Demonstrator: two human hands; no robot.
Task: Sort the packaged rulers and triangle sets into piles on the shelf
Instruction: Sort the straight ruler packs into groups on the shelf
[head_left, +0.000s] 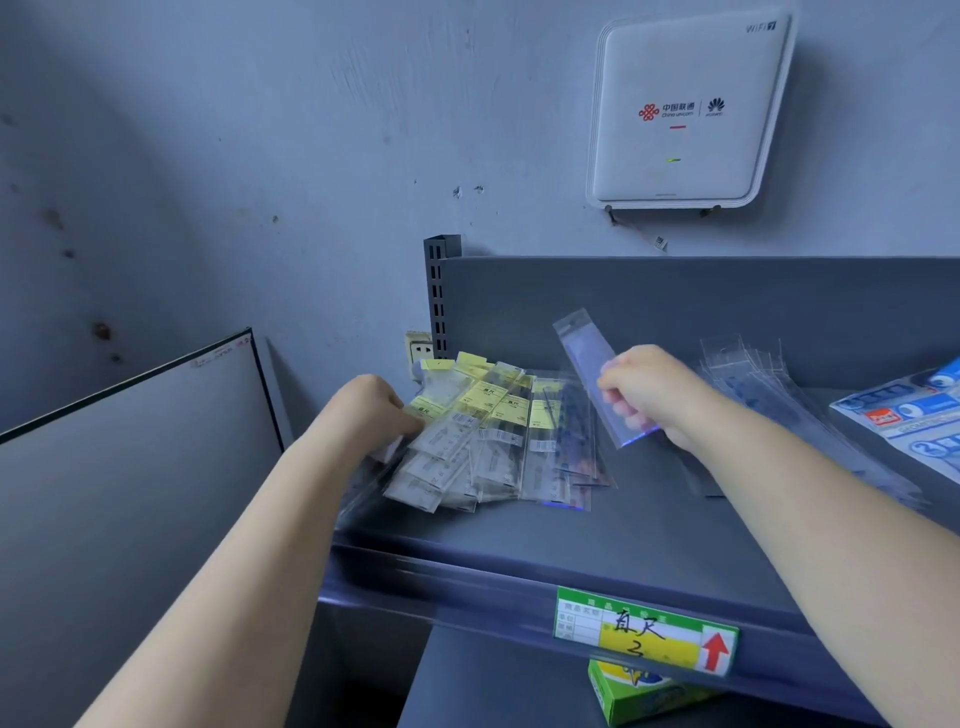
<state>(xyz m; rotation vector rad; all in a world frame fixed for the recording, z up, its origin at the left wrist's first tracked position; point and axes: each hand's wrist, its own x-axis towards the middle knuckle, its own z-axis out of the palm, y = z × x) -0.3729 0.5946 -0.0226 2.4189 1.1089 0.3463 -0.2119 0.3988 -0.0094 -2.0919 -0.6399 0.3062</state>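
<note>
packaged ruler (597, 374) pinched in right hand (649, 389).

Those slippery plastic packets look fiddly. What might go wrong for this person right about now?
The fanned pile of yellow-labelled rulers reaches toward the shelf's front lip; the left hand pressing its edge might nudge packets off. The clear packet pinched by the right hand is glossy and could slip, or land on the wrong pile.

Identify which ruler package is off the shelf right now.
The clear package with the bluish ruler, which the right hand grips tilted above the shelf. The yellow-labelled packages lie flat, under the left hand.
</note>
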